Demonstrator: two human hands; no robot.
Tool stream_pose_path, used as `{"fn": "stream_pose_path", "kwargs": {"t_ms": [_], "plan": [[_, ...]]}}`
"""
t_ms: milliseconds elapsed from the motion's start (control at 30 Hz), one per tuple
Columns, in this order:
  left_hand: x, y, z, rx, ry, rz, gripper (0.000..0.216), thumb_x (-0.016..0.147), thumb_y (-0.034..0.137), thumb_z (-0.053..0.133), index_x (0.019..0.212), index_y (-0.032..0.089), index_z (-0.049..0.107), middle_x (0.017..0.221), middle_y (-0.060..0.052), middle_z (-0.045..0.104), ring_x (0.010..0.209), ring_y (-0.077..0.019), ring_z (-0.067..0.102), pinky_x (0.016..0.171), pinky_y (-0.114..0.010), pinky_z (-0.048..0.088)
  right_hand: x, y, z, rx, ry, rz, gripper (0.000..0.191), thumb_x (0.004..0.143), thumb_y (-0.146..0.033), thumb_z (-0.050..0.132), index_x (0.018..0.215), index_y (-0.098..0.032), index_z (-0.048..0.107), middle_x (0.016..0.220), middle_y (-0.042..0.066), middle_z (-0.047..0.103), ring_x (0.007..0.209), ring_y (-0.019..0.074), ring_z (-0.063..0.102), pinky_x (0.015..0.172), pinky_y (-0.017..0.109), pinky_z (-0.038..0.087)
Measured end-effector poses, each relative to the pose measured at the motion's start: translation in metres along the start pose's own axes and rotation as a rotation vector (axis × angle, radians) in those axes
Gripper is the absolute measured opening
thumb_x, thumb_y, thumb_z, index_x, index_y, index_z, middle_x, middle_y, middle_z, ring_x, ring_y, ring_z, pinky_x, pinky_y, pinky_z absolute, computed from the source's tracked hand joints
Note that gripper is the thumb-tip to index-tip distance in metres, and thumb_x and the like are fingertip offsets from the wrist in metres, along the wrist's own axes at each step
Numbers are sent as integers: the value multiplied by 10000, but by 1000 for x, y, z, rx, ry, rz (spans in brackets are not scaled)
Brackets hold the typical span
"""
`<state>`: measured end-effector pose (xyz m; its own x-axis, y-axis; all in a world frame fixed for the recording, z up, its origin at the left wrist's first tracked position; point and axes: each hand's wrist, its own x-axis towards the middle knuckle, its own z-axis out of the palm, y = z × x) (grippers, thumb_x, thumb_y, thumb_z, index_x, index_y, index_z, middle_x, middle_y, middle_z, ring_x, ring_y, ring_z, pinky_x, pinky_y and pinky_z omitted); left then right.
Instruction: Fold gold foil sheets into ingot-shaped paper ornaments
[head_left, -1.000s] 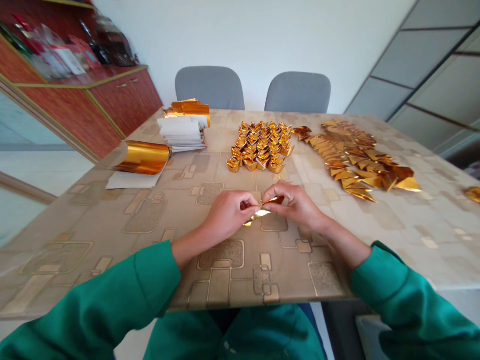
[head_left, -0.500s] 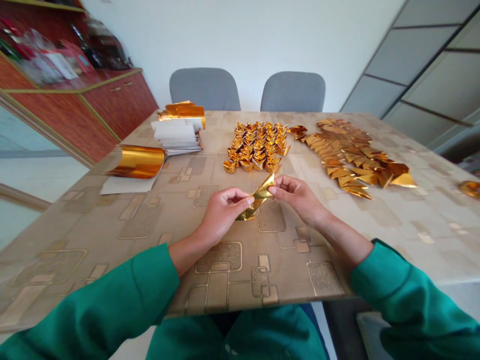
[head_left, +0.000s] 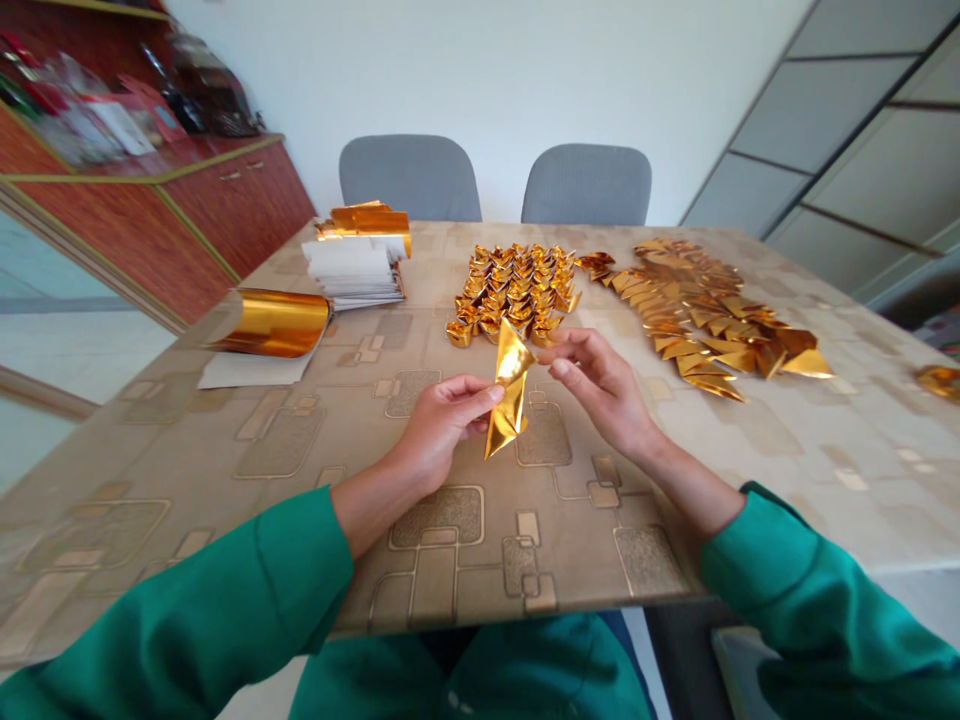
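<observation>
We have our left hand point(head_left: 439, 425) gripping a folded gold foil point(head_left: 510, 395) above the tabletop point(head_left: 180, 480). Our right hand point(head_left: 604, 385) is just beside the foil, its grip narrow and empty, and rows of foil ingots point(head_left: 514, 295) lie beyond the foil.

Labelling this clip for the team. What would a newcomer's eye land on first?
The gold foil stands out: a block of folded gold ingot shapes sits mid-table, with a long spread of folded gold triangles to its right. In the foreground, the left hand holds up a folded strip of gold foil, with the right hand just beside it. A shiny roll of gold foil lies toward the table's left side.
</observation>
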<state>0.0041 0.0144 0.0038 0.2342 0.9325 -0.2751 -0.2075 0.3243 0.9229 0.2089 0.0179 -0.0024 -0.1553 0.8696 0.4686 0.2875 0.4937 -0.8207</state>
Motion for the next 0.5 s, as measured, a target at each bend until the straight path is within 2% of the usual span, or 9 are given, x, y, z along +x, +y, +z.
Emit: {"fn": "stream_pose_path", "kwargs": {"t_ms": [67, 133, 200, 333, 500], "plan": [[1, 0, 0, -150, 43, -43, 149, 707, 231, 788, 735, 152, 665, 709, 4, 707, 627, -87, 626, 630, -203, 485, -3, -3, 1, -219, -26, -145, 312, 925, -257, 610, 1224, -231, 528, 1090, 56, 631, 879, 174, 609, 783, 352, 526], [1, -1, 0, -246, 51, -82, 136, 721, 204, 779, 755, 154, 658, 712, 2, 712, 632, -90, 644, 625, -198, 501, -5, -5, 4, -401, -122, -308, 394, 892, -234, 648, 1265, -226, 518, 1192, 90, 584, 1012, 217, 589, 850, 394, 527], [1, -4, 0, -296, 32, -106, 124, 738, 181, 766, 759, 154, 646, 712, 2, 712, 631, -92, 652, 616, -195, 514, -7, -6, 8, -524, -208, -441, 390, 901, -243, 648, 1272, -224, 530, 1234, 106, 571, 1124, 247, 549, 908, 420, 509], [-2, -7, 3, -370, 1, -155, 107, 763, 124, 737, 739, 152, 637, 702, 18, 696, 614, -75, 644, 604, -177, 522, -7, -9, 9, -656, -212, -638, 175, 966, -196, 568, 1125, -235, 632, 1093, 62, 669, 994, 207, 563, 824, 361, 496], [-4, -7, 4, -413, 30, -210, 89, 780, 75, 710, 728, 135, 670, 710, 5, 695, 614, -64, 636, 600, -163, 519, -5, -13, -3, -699, -205, -828, 191, 959, -134, 571, 1061, -250, 683, 985, 28, 737, 902, 202, 571, 782, 357, 465]]}}
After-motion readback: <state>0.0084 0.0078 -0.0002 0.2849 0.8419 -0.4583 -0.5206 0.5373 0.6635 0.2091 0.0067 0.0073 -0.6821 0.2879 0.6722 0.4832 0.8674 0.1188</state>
